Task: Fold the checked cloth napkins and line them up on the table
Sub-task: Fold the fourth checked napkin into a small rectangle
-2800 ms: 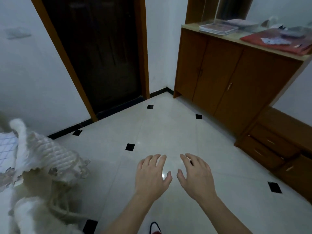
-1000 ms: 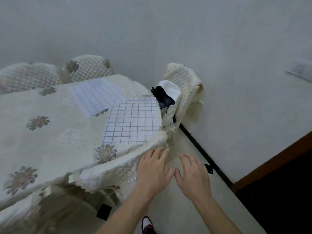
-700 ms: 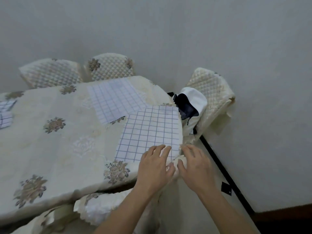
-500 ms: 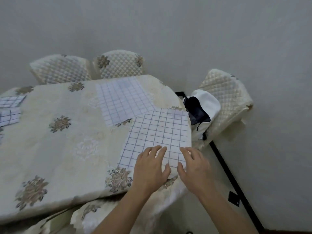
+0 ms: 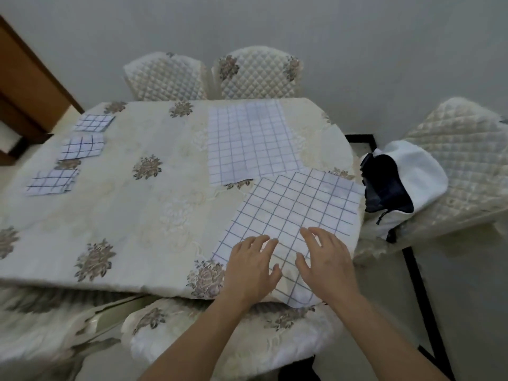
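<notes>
A white napkin with a blue check [image 5: 294, 213] lies flat and unfolded at the table's near right corner, its near edge hanging over the rim. My left hand [image 5: 251, 266] and my right hand [image 5: 327, 262] hover palm down over its near part, fingers spread, holding nothing. A second unfolded checked napkin [image 5: 253, 144] lies behind it. Three small folded checked napkins sit in a line along the table's left side: a far folded napkin [image 5: 94, 123], a middle folded napkin [image 5: 82, 147] and a near folded napkin [image 5: 52, 182].
The table [image 5: 132, 204] wears a cream floral cloth. Quilted chairs stand behind it [image 5: 258, 72] [image 5: 165, 75], at the right [image 5: 464, 160] and in front of me [image 5: 220, 331]. A white and dark garment [image 5: 398, 185] lies on the right chair. Wooden furniture [image 5: 24, 86] stands far left.
My view has swung from the floor and cabinet round to the table. Both hands have come from beyond the table's edge to over the near napkin. The folded napkins at the left have come into view.
</notes>
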The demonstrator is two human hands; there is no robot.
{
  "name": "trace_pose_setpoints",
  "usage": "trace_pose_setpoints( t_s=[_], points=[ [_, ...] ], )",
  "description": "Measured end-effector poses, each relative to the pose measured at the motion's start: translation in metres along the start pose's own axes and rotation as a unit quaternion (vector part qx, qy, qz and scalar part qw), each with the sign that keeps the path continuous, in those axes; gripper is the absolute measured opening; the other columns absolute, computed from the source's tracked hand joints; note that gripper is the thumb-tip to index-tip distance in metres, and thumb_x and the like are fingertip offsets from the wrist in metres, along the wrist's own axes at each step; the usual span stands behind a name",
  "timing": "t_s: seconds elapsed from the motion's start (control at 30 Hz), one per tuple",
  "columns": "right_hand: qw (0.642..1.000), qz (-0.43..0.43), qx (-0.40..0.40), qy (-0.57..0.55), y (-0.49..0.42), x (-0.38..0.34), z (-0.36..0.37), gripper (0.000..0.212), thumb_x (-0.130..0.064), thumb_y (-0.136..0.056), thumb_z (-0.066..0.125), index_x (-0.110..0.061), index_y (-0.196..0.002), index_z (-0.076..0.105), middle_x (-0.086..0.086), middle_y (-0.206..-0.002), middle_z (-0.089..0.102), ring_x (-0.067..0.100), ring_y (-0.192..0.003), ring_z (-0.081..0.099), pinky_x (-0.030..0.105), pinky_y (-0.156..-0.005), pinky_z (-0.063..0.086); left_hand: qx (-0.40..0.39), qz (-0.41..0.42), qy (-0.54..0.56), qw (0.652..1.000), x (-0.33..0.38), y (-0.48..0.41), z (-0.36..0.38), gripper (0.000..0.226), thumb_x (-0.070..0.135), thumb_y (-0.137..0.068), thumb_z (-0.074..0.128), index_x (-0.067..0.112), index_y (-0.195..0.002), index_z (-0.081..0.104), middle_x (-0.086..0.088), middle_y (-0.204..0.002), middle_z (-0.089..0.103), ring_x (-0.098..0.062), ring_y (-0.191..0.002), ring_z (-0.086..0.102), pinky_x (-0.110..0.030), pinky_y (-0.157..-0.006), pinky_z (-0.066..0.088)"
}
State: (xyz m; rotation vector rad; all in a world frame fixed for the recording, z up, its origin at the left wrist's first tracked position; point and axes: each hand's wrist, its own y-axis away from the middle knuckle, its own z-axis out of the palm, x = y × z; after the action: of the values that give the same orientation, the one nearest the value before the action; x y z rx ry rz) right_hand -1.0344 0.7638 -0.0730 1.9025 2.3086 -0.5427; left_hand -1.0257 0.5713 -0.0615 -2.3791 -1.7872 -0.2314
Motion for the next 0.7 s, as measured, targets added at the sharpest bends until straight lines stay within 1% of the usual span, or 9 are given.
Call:
trace_pose_setpoints(
  t_s=[0.13,0.27,0.33,0.4,0.43,0.53,0.63,0.7],
  points=[
    [0.999,-0.024,-0.041,-0.008,0.000,0.009,0.014,0.050,-0.035,-0.085,0.068,-0.017,-0.131,0.060,0.006,-0.127,0.062,0.027,-0.114,0.060,0.044,-0.093,0.051,-0.044,-0.015,-0.032,0.998,-0.019,0.000,0.013,0.051,0.042,-0.081,0.057,0.022,-0.128,0.060,0.001,-0.127,0.064,-0.023,-0.112,0.062,-0.042,-0.091,0.051],
    [0.997,-0.039,-0.070,-0.014,-0.003,0.002,0.025,0.047,-0.039,-0.087,0.059,-0.019,-0.130,0.061,0.004,-0.126,0.062,0.025,-0.113,0.060,0.042,-0.092,0.051,-0.120,-0.005,-0.051,0.991,-0.044,0.000,0.026,0.053,0.040,-0.089,0.052,0.019,-0.138,0.052,-0.001,-0.136,0.057,-0.026,-0.117,0.057,-0.043,-0.089,0.051],
    [0.994,-0.047,-0.094,-0.016,-0.006,-0.001,0.034,0.048,-0.043,-0.089,0.052,-0.021,-0.131,0.060,0.002,-0.130,0.060,0.023,-0.118,0.057,0.041,-0.097,0.049,-0.138,0.016,-0.063,0.988,-0.058,-0.001,0.035,0.052,0.036,-0.088,0.052,0.017,-0.136,0.053,-0.004,-0.131,0.060,-0.028,-0.112,0.060,-0.045,-0.083,0.053],
    [0.991,-0.053,-0.119,-0.015,-0.008,-0.005,0.044,0.049,-0.046,-0.090,0.048,-0.022,-0.132,0.060,0.001,-0.133,0.059,0.023,-0.121,0.055,0.041,-0.099,0.048,-0.137,0.056,-0.076,0.986,-0.073,-0.002,0.045,0.049,0.034,-0.082,0.055,0.016,-0.127,0.059,-0.004,-0.120,0.065,-0.027,-0.102,0.063,-0.043,-0.076,0.056],
    [0.989,-0.055,-0.134,-0.017,-0.008,-0.007,0.048,0.050,-0.046,-0.089,0.048,-0.022,-0.131,0.060,0.002,-0.133,0.058,0.023,-0.121,0.056,0.042,-0.098,0.050,-0.129,0.082,-0.079,0.985,-0.081,-0.002,0.051,0.048,0.034,-0.080,0.057,0.016,-0.124,0.060,-0.004,-0.117,0.066,-0.026,-0.100,0.062,-0.042,-0.075,0.056],
    [0.982,-0.060,-0.181,-0.010,-0.002,-0.013,0.063,0.051,-0.046,-0.089,0.052,-0.021,-0.133,0.058,0.004,-0.135,0.057,0.026,-0.123,0.055,0.044,-0.100,0.050,-0.095,0.181,-0.065,0.977,-0.102,-0.008,0.064,0.047,0.037,-0.079,0.056,0.017,-0.122,0.060,-0.004,-0.123,0.063,-0.024,-0.108,0.060,-0.040,-0.082,0.054],
    [0.973,-0.055,-0.225,0.003,0.003,-0.017,0.072,0.056,-0.047,-0.090,0.055,-0.023,-0.140,0.050,0.003,-0.142,0.052,0.027,-0.131,0.049,0.044,-0.107,0.043,-0.093,0.274,-0.058,0.955,-0.115,-0.014,0.073,0.052,0.039,-0.083,0.055,0.016,-0.130,0.057,-0.006,-0.137,0.057,-0.024,-0.123,0.054,-0.043,-0.100,0.049],
    [0.965,-0.044,-0.257,0.008,0.007,-0.023,0.076,0.060,-0.047,-0.091,0.056,-0.023,-0.145,0.043,0.003,-0.149,0.045,0.027,-0.137,0.042,0.044,-0.111,0.038,-0.112,0.306,-0.055,0.944,-0.122,-0.014,0.079,0.058,0.040,-0.085,0.056,0.015,-0.137,0.054,-0.005,-0.146,0.051,-0.023,-0.133,0.047,-0.044,-0.110,0.042]
  ],
)
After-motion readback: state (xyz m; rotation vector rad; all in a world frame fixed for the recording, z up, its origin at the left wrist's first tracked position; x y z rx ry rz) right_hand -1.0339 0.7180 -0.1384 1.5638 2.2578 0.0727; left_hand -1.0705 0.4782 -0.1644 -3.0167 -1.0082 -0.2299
